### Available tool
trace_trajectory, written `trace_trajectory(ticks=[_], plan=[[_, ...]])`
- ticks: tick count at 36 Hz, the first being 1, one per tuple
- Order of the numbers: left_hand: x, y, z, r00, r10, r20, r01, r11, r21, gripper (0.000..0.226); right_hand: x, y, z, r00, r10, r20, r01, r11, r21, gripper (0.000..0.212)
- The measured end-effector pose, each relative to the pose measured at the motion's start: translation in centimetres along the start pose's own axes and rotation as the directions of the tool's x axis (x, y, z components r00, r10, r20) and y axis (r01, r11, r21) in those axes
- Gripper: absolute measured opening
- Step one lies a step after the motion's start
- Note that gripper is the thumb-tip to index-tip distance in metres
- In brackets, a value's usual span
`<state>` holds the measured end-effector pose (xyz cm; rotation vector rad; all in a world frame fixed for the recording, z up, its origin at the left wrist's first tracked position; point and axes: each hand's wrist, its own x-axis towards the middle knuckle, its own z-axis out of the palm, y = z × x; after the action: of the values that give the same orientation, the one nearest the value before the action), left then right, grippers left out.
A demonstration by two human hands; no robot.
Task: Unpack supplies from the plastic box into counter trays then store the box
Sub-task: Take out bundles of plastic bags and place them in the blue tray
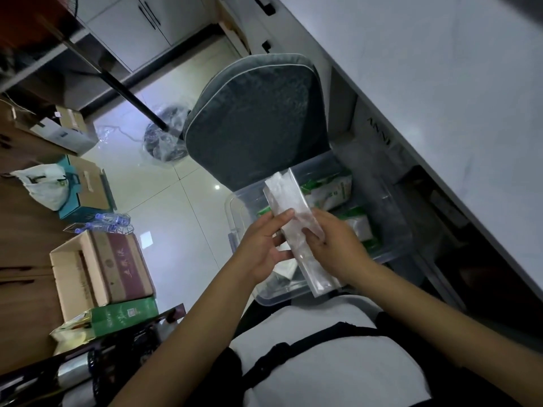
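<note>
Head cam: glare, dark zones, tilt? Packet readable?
Head view: frame strongly tilted, counter edge diagonal; glare spots on the tiled floor; dim overall, under-counter space nearly black; clear packet, held by left hand and right hand, looks soft, low-contrast against the plastic box.

The plastic box [235, 218] is clear and colourless, and the sachets [333, 189] in it are white with green print. The long packet [289, 198] is transparent with a silvery, frosted sheen. The chair cushion [255, 121] is dark grey-green, faintly mottled, with pale piping. The counter [440, 69] is white, perhaps lightly veined. The floor tiles [176, 212] are glossy cream. One cardboard carton [88, 274] is tan with a maroon side, and the gift box [126, 315] is green. The shirt [323, 377] is white under black straps [346, 330].
</note>
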<state>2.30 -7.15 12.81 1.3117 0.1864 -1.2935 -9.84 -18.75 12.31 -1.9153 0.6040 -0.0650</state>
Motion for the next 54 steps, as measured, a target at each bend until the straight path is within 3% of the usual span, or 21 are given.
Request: trace_trajectory(ticks=[4,8,13,17,20,24,28,31,36,41,44,46,49,51,54], plan=[[0.0,0.5,-0.6,0.999,0.005,-0.034,-0.005,1.000,-0.006,0.033,-0.6,-0.6,-1.1,0.973,-0.023,0.230,0.009,0.998,0.060,0.046],[0.2,0.7,-1.2,0.999,-0.008,-0.045,0.008,1.000,0.013,0.037,-1.5,-0.7,-1.6,0.926,0.069,0.372,-0.170,0.954,0.246,0.047],[0.9,0.7,-1.6,0.998,-0.002,-0.069,0.003,1.000,0.010,0.047,-1.2,-0.5,-1.6,0.944,0.141,0.297,-0.256,0.883,0.394,0.043],[2.0,0.9,-1.7,0.993,0.041,-0.107,-0.042,0.999,-0.013,0.040,-0.1,-0.5,-1.0,0.932,0.322,0.167,-0.350,0.676,0.649,0.026],[3.1,1.1,-1.7,0.987,0.082,-0.140,-0.083,0.997,-0.003,0.038,0.4,0.0,-1.1,0.931,0.332,0.154,-0.339,0.624,0.704,0.023],[4.4,1.2,-1.5,0.983,0.098,-0.155,-0.094,0.995,0.036,0.041,1.0,0.4,-1.2,0.895,0.369,0.249,-0.435,0.607,0.665,0.035],[5.0,1.3,-0.9,0.994,0.051,-0.098,-0.048,0.998,0.035,0.042,2.1,0.6,-0.2,0.892,0.452,0.015,-0.377,0.725,0.577,0.014],[5.0,1.2,-0.7,1.000,-0.024,0.014,0.024,0.999,0.028,0.044,2.7,1.0,0.6,0.902,0.418,-0.111,-0.339,0.844,0.416,0.034],[5.3,-0.3,-1.4,0.993,-0.091,0.069,0.089,0.996,0.026,0.063,2.6,2.2,2.1,0.900,0.402,-0.168,-0.343,0.892,0.294,0.042],[6.5,-2.2,-2.6,0.988,-0.153,-0.009,0.153,0.987,0.057,0.073,2.2,3.5,3.9,0.840,0.530,-0.120,-0.458,0.809,0.368,0.048],[7.8,-3.4,-3.7,0.981,-0.181,-0.073,0.185,0.981,0.057,0.068,3.0,5.6,3.9,0.746,0.665,0.027,-0.584,0.635,0.505,0.039],[8.7,-4.1,-4.6,0.974,-0.194,-0.121,0.203,0.977,0.065,0.062,3.9,7.8,3.5,0.677,0.736,0.033,-0.624,0.549,0.556,0.024],[10.1,-4.7,-5.9,0.959,-0.222,-0.176,0.241,0.966,0.096,0.060,5.4,12.3,2.6,0.655,0.750,-0.091,-0.698,0.647,0.308,0.027],[10.9,-5.2,-6.6,0.952,-0.236,-0.193,0.256,0.963,0.088,0.057,6.7,15.0,2.1,0.686,0.724,-0.068,-0.726,0.688,-0.007,0.038],[12.1,-6.0,-7.4,0.939,-0.261,-0.225,0.288,0.953,0.095,0.058,8.9,18.7,1.9,0.739,0.671,0.056,-0.613,0.705,-0.357,0.052]])
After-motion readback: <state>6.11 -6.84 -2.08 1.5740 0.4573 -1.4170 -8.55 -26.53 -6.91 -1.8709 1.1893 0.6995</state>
